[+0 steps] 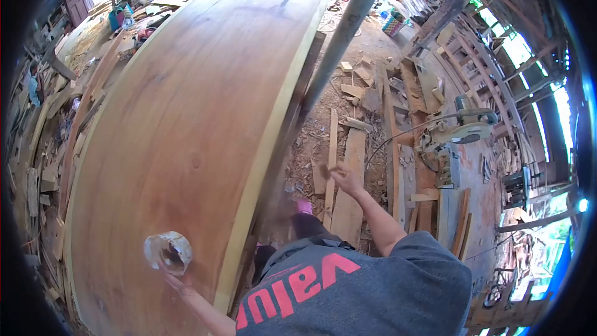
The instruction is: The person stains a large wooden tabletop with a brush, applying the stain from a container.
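My left hand (177,279) grips a round white container (151,250) by its near side, over the near left part of a long, wide wooden slab (193,118). The container's mouth faces up, and something brown shows inside. Out past the slab's right edge, my right hand (347,180) is raised above the littered ground with its fingers closed. A small brownish thing (325,171) shows blurred at its fingertips; its kind I cannot make out.
A metal pole (348,31) slants up beside the slab's right edge. On the right stands a miter saw (463,129) with a cable. Planks (349,186) and offcuts litter the ground. Woven baskets (393,23) stand farther back.
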Tool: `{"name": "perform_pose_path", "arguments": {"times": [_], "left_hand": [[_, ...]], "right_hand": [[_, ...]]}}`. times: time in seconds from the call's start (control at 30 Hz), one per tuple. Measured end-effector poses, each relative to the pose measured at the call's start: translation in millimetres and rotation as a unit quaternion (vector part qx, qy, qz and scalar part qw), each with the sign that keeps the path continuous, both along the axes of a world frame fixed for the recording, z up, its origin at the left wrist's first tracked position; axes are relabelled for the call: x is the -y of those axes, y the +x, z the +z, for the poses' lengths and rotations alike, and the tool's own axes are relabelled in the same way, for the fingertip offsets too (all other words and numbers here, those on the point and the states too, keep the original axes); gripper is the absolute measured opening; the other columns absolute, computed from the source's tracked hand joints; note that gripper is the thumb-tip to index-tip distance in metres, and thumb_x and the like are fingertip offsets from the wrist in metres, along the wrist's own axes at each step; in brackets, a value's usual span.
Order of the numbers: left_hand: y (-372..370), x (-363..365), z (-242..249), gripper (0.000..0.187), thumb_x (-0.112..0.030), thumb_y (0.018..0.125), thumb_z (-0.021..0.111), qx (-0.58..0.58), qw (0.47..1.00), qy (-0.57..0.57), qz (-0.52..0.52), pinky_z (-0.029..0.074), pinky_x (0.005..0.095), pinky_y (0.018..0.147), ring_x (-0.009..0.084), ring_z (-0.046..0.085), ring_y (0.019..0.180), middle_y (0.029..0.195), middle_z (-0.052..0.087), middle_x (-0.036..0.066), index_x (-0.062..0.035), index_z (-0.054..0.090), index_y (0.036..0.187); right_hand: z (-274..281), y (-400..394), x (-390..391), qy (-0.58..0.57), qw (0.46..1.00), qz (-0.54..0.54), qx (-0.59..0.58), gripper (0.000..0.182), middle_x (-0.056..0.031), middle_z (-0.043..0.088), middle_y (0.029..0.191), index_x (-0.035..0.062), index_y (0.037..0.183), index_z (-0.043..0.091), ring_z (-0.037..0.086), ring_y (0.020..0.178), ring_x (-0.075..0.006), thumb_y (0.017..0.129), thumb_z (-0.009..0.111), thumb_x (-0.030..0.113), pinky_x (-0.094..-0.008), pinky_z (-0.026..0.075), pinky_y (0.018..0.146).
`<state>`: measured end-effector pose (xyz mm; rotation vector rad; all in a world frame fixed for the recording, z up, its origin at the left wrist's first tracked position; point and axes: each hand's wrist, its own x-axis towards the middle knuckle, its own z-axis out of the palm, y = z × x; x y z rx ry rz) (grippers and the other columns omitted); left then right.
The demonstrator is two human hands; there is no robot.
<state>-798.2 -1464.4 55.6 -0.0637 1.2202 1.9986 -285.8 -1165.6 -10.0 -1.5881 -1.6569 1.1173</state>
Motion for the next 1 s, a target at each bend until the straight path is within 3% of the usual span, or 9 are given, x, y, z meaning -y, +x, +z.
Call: {"name": "perform_pose_path", "arguments": {"times": [0.1, 0.17, 0.2, 0.3, 0.37, 0.43, 0.5, 0.8, 1.0], "left_hand": [[35.8, -32.0, 0.1, 0.067, -0.046, 0.086, 0.050, -0.009, 1.000, -0.001, 0.009, 0.037, 0.0445, 0.099, 0.0284, 0.041, 0.121, 0.134, 0.039, 0.012, -0.0046, 0.032, 0.135], [86.2, -71.4, 15.2, 0.066, -0.046, 0.084, 0.053, -0.044, 0.998, 0.015, -0.038, 0.034, 0.0430, 0.101, 0.0254, 0.040, 0.122, 0.133, 0.041, 0.008, -0.0072, 0.034, 0.135], [108.9, -89.5, 4.1, 0.060, -0.042, 0.088, 0.048, -0.283, 0.951, -0.054, -0.108, 0.033, 0.0424, 0.102, 0.0249, 0.039, 0.123, 0.134, 0.040, 0.009, -0.0060, 0.034, 0.135], [171.1, -161.8, -12.6, 0.054, -0.038, 0.092, 0.041, -0.387, 0.889, -0.049, -0.239, 0.031, 0.0420, 0.104, 0.0248, 0.038, 0.125, 0.135, 0.039, 0.010, -0.0061, 0.034, 0.135], [235.2, -217.1, 3.5, 0.051, -0.035, 0.094, 0.037, -0.071, 0.952, 0.084, -0.287, 0.030, 0.0416, 0.105, 0.0250, 0.038, 0.125, 0.136, 0.038, 0.011, -0.0048, 0.033, 0.135], [273.1, -250.6, -22.6, 0.050, -0.030, 0.092, 0.045, -0.249, 0.902, 0.061, -0.348, 0.035, 0.0366, 0.101, 0.0228, 0.045, 0.119, 0.128, 0.047, 0.014, 0.0031, 0.039, 0.129], [302.3, -301.7, -12.9, 0.052, -0.033, 0.090, 0.049, 0.061, 0.893, -0.013, -0.445, 0.037, 0.0353, 0.099, 0.0210, 0.046, 0.118, 0.127, 0.049, 0.012, -0.0004, 0.038, 0.130], [417.3, -434.8, -18.2, 0.052, -0.032, 0.087, 0.056, 0.079, 0.810, -0.053, -0.579, 0.043, 0.0352, 0.092, 0.0196, 0.052, 0.109, 0.119, 0.053, 0.009, -0.0034, 0.041, 0.128], [448.6, -518.5, -34.2, 0.053, -0.034, 0.088, 0.053, 0.067, 0.785, 0.020, -0.616, 0.041, 0.0366, 0.095, 0.0216, 0.051, 0.111, 0.123, 0.051, 0.011, -0.0030, 0.039, 0.129]], "right_hand": [[-10.0, 53.9, 16.6, -0.041, 0.992, 0.068, 0.099, 0.015, -0.0119, 0.063, 0.075, 0.0054, 0.088, 0.059, 0.062, 0.069, -0.0200, 0.079, 0.058, 0.017, -0.0315, 0.048, 0.063], [-52.1, 102.1, 10.6, -0.100, 0.956, 0.205, 0.185, 0.021, -0.0131, 0.065, 0.083, 0.0068, 0.091, 0.061, 0.064, 0.077, -0.0266, 0.078, 0.060, 0.022, -0.0363, 0.049, 0.069], [-51.2, 117.1, 7.1, -0.109, 0.938, 0.248, 0.214, 0.022, -0.0132, 0.065, 0.085, 0.0076, 0.093, 0.062, 0.063, 0.079, -0.0283, 0.077, 0.061, 0.022, -0.0369, 0.049, 0.071], [-86.3, 162.8, -14.7, -0.165, 0.952, 0.193, 0.170, 0.021, -0.0138, 0.065, 0.085, 0.0081, 0.093, 0.063, 0.063, 0.079, -0.0286, 0.076, 0.060, 0.020, -0.0364, 0.049, 0.071], [-83.1, 178.7, -25.3, -0.140, 0.973, 0.075, 0.168, 0.020, -0.0141, 0.065, 0.083, 0.0075, 0.091, 0.063, 0.064, 0.079, -0.0278, 0.076, 0.059, 0.019, -0.0356, 0.050, 0.070], [-108.6, 196.5, -23.5, -0.071, 0.986, 0.012, 0.152, 0.018, -0.0147, 0.065, 0.081, 0.0066, 0.089, 0.062, 0.064, 0.078, -0.0268, 0.075, 0.058, 0.018, -0.0352, 0.049, 0.070], [-112.5, 209.5, -25.9, -0.084, 0.988, -0.114, 0.064, 0.016, -0.0104, 0.065, 0.078, 0.0037, 0.090, 0.061, 0.064, 0.075, -0.0178, 0.079, 0.058, 0.016, -0.0282, 0.048, 0.068], [-92.1, 244.5, -12.0, -0.120, 0.972, -0.200, -0.019, 0.015, -0.0039, 0.061, 0.072, 0.0030, 0.089, 0.061, 0.058, 0.063, -0.0089, 0.081, 0.061, 0.016, -0.0240, 0.047, 0.057], [-78.4, 253.1, -98.6, -0.157, 0.948, -0.220, -0.165, 0.017, -0.0007, 0.061, 0.074, 0.0046, 0.092, 0.060, 0.057, 0.062, -0.0075, 0.087, 0.058, 0.021, -0.0216, 0.047, 0.055]]}}
